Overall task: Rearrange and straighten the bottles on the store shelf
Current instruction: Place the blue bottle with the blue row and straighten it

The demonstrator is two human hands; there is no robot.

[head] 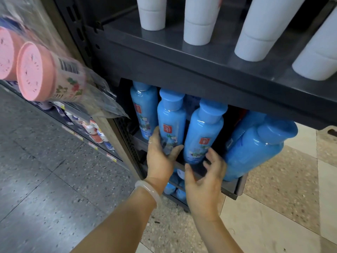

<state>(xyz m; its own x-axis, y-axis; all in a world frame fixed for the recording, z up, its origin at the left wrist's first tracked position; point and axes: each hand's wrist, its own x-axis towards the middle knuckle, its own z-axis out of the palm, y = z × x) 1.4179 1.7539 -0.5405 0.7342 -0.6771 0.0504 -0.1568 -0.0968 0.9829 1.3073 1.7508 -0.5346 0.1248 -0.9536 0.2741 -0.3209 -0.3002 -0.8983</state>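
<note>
Several blue bottles stand on a dark lower shelf. My left hand wraps the base of the second blue bottle, fingers on both sides of it. My right hand is open, fingers spread just below and beside the third blue bottle, close to its base; whether it touches is unclear. Left of these stands another blue bottle. At the right end, a larger blue bottle leans to the right.
The dark upper shelf carries white bottles just above the blue ones. Pink-capped packaged bottles hang at the left. More blue bottles sit on the shelf below. A further aisle shelf with small items runs along the left.
</note>
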